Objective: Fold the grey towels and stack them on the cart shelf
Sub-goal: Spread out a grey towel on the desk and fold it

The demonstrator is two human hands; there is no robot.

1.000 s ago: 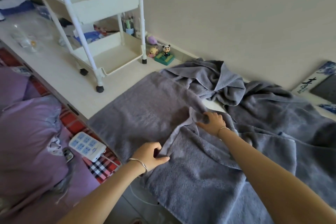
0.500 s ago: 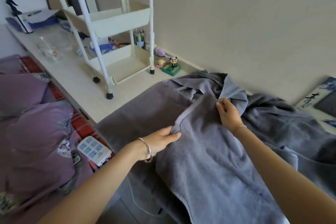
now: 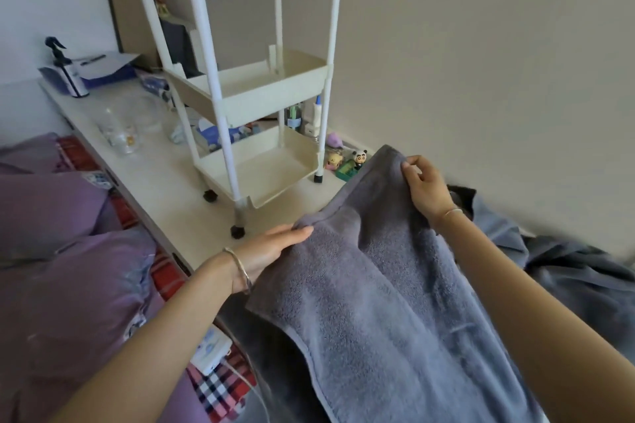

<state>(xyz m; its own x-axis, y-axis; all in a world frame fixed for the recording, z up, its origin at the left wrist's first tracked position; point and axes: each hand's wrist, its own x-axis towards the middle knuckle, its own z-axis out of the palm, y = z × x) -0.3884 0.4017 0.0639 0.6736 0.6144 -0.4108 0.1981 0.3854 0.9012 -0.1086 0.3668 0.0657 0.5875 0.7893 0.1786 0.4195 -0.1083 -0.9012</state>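
Note:
A grey towel hangs lifted off the desk, held by its top edge. My left hand grips the near corner of that edge, thumb hidden under the cloth. My right hand pinches the far corner, raised higher. More grey towels lie crumpled on the desk at the right. The white cart stands on the desk behind the towel, its bottom shelf and middle shelf bare.
Small figurines sit by the wall right of the cart. Glassware, a spray bottle and a blue box occupy the desk's far left. Purple bedding and a white power strip lie left of the desk edge.
Both hands have lifted the towel's edge up off the desk, the right hand higher and further back. The view has tilted up, showing more of the cart.

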